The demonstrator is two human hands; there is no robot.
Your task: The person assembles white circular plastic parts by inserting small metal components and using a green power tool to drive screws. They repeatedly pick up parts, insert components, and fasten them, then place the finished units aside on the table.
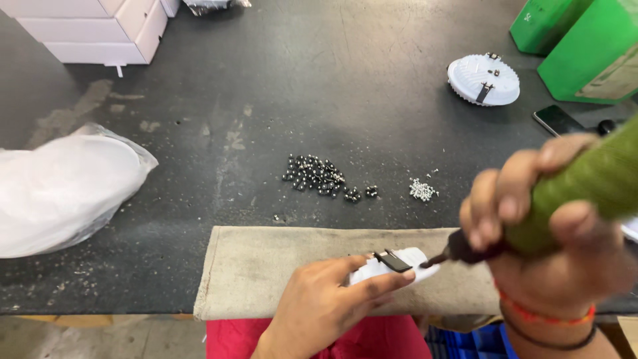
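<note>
My left hand (325, 302) grips a white round plastic lamp housing (399, 262) on edge at the near side of the bench, a black spring clip (392, 260) showing on top. My right hand (551, 233) is wrapped around a green powered screwdriver (591, 189). Its dark tip (435, 260) touches the housing just right of the clip. A beige cloth pad (266, 266) lies under both hands. Behind it sit a pile of dark screws (319, 176) and a smaller pile of silver screws (422, 191).
A second white lamp housing (483, 80) lies face down at the back right, near green boxes (585, 46) and a dark phone (558, 119). A clear bag of white parts (63, 189) sits at the left. White cartons (100, 30) stand at the back left.
</note>
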